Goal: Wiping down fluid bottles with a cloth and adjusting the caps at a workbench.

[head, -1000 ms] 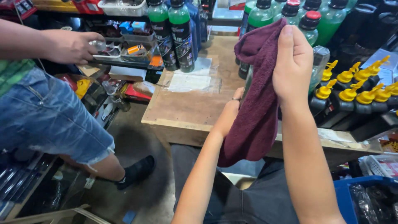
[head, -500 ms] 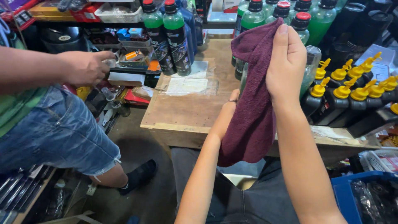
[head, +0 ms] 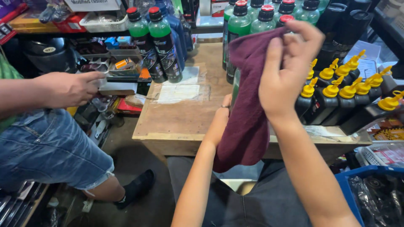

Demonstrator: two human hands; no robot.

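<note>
A dark maroon cloth (head: 246, 109) hangs in front of me over the wooden table (head: 185, 120). My right hand (head: 286, 71) grips the cloth at its top, fingers curled over the fabric. My left hand (head: 221, 122) is behind the cloth, mostly hidden; it seems to hold a green bottle (head: 234, 89), of which only a sliver shows at the cloth's left edge. A ring is on one finger of the left hand.
Green bottles with red caps (head: 162, 42) and black bottles with yellow spouts (head: 336, 94) crowd the table's back and right. A paper sheet in plastic (head: 179, 90) lies on the table. Another person in denim shorts (head: 46, 143) stands at left, their hand (head: 71, 88) at a cluttered shelf. A blue bin (head: 370, 189) is at lower right.
My right hand has shifted its grip on the cloth's top, fingers now spread more. The other person's hand has come lower and nearer along the shelf.
</note>
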